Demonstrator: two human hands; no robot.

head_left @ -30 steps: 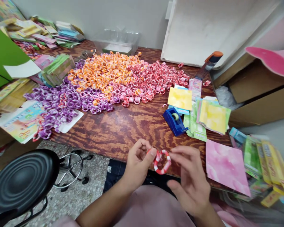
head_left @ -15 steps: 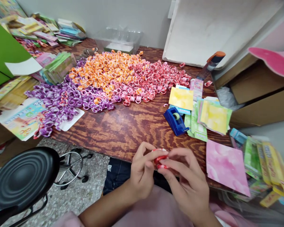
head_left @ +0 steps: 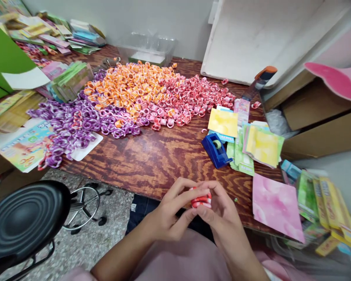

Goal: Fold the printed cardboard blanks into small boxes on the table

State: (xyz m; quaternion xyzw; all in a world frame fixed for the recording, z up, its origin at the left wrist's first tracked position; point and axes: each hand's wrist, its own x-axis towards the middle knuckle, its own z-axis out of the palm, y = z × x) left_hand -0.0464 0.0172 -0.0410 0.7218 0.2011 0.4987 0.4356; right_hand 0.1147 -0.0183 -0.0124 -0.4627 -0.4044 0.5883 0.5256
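Over the table's near edge, a red-and-white striped coiled ring [head_left: 201, 200] is pinched between both hands. My left hand [head_left: 175, 210] grips its left side, with fingers over the top and the thumb beneath. My right hand [head_left: 222, 212] closes on the right side, thumb below, its fingertips partly hidden behind the ring. Beyond the hands spreads a heap of similar striped coils: orange ones [head_left: 134, 80] in the middle, red and pink ones [head_left: 190, 95] to the right, purple ones [head_left: 70, 119] to the left.
A blue tape dispenser [head_left: 216, 150] stands right of centre beside stacks of yellow and green cards [head_left: 263, 144]. A pink sheet [head_left: 276, 207] overhangs the table's [head_left: 152, 168] right edge. A black stool [head_left: 26, 222] is at lower left, and a clear plastic container [head_left: 148, 48] sits against the wall.
The fingers of both hands have closed in around the coiled ring, which now sits as a compact stack between the fingertips. The view has shifted slightly.
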